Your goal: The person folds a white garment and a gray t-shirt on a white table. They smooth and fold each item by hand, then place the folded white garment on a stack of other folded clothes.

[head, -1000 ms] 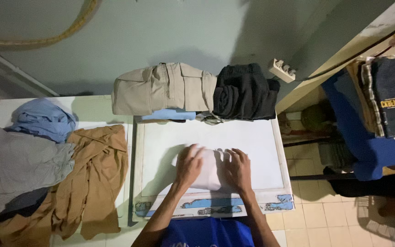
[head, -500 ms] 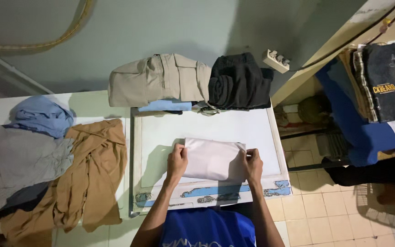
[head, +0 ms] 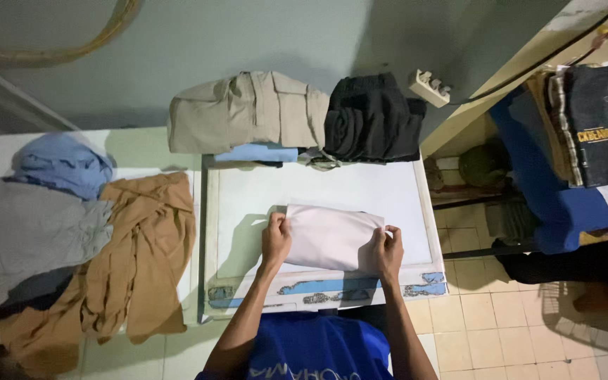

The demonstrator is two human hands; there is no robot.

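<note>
A folded white cloth [head: 331,235] lies on the white board [head: 388,193] in front of me. My left hand [head: 275,239] grips its left edge with fingers curled over the cloth. At the right edge, my right hand [head: 386,250] pinches the cloth's lower corner. The cloth's left side looks slightly raised off the board, casting a shadow beside it.
Folded beige trousers [head: 244,109], a light blue garment [head: 256,152] and a folded black garment [head: 369,119] lie along the board's far edge. A brown garment [head: 138,250], a blue one [head: 61,164] and a grey one [head: 15,232] are heaped at left. Clothes hang at right [head: 592,134].
My hands moved from pressing side by side on the cloth's middle to its left and right edges. The cloth now shows as a neat folded rectangle held between them.
</note>
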